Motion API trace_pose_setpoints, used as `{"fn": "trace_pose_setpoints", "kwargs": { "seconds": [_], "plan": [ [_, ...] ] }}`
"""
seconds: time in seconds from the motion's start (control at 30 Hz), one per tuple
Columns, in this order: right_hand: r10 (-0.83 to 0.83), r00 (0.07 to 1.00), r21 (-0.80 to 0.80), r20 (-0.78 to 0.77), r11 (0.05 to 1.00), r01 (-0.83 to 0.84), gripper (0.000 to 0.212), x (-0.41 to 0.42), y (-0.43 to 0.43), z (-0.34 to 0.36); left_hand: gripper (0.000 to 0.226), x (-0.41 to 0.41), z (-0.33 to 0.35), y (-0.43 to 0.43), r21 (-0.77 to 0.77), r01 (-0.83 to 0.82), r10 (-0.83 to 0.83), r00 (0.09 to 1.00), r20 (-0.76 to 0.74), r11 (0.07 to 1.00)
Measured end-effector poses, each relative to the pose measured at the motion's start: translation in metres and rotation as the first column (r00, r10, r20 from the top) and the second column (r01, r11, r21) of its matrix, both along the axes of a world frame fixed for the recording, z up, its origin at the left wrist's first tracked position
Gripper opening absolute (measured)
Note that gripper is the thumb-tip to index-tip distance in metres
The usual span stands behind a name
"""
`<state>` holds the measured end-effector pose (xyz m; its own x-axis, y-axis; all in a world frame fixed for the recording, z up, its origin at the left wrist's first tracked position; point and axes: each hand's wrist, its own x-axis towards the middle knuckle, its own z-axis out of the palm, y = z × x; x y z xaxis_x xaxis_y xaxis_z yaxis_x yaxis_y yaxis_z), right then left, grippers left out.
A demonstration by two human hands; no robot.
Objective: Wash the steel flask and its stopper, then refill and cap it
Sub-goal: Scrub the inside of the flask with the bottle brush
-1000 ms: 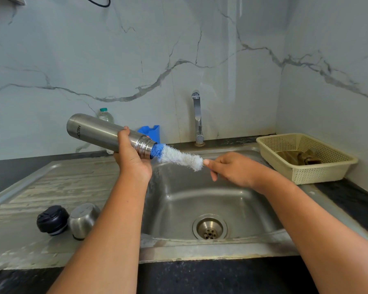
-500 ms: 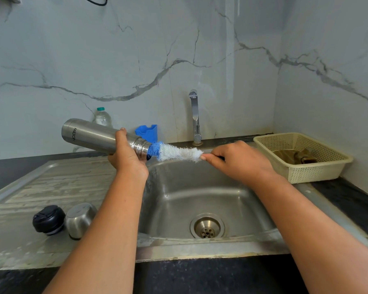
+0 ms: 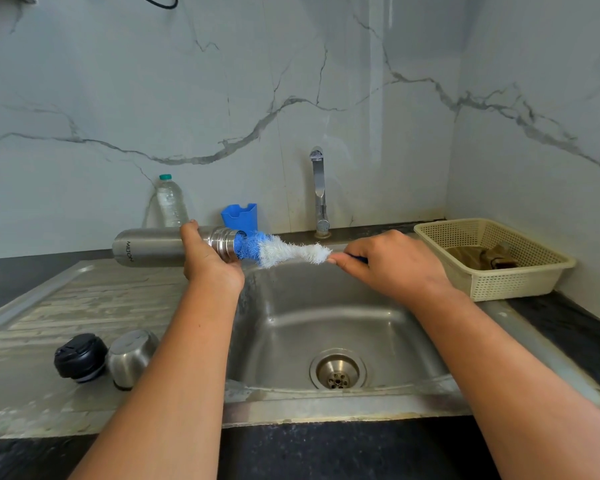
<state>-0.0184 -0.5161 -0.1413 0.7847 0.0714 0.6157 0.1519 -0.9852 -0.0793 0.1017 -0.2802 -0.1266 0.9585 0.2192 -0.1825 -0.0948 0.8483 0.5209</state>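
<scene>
Nearest, stopper [image 3: 79, 356] and steel cap [image 3: 132, 356] rest side by side on the drainboard [image 3: 32, 393]. Beyond, left hand [image 3: 210, 263] curls round the flask [image 3: 149, 245] behind its ridged neck, level above the sink [image 3: 326, 317] rim; right hand [image 3: 392, 268] pinches the brush [image 3: 281, 251] handle, bristle tip in the mouth. Likely rigid, smooth, slippery wet: grip near ridges.

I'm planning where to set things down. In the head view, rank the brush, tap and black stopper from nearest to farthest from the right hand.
1. Brush: held in the right hand.
2. Tap: just behind the hand.
3. Stopper: far left, on the drainboard.
</scene>
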Motion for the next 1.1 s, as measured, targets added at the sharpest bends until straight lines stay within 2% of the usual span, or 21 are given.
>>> {"fn": "trace_pose_setpoints", "kwargs": {
  "seconds": [0.2,0.5,0.73,0.97,1.1],
  "plan": [
    [-0.009,1.000,0.006,0.013,1.000,0.009,0.064,-0.0021,-0.0019,-0.0009,0.037,-0.0017,0.0016,0.0001,-0.006,0.045,-0.045,0.998,0.049,0.999],
    [0.049,0.998,0.138,-0.038,0.989,-0.043,0.061,-0.0068,-0.0062,0.0005,0.031,-0.0009,0.0012,0.0004,0.065,0.064,-0.073,0.986,0.148,0.996],
    [0.061,0.997,0.156,-0.050,0.986,-0.053,0.060,-0.0057,-0.0062,-0.0005,0.057,0.0002,0.0029,-0.0014,0.070,-0.123,0.116,0.988,0.098,0.990],
    [0.076,0.996,0.156,-0.048,0.985,-0.068,0.059,-0.0055,-0.0060,0.0004,0.059,-0.0002,0.0014,0.0019,0.025,-0.085,0.082,0.993,0.080,0.996],
    [0.078,0.996,0.158,-0.052,0.985,-0.069,0.059,-0.0045,-0.0079,-0.0010,0.058,-0.0024,0.0044,0.0004,0.053,-0.155,0.150,0.985,0.084,0.987]
  ]
}}
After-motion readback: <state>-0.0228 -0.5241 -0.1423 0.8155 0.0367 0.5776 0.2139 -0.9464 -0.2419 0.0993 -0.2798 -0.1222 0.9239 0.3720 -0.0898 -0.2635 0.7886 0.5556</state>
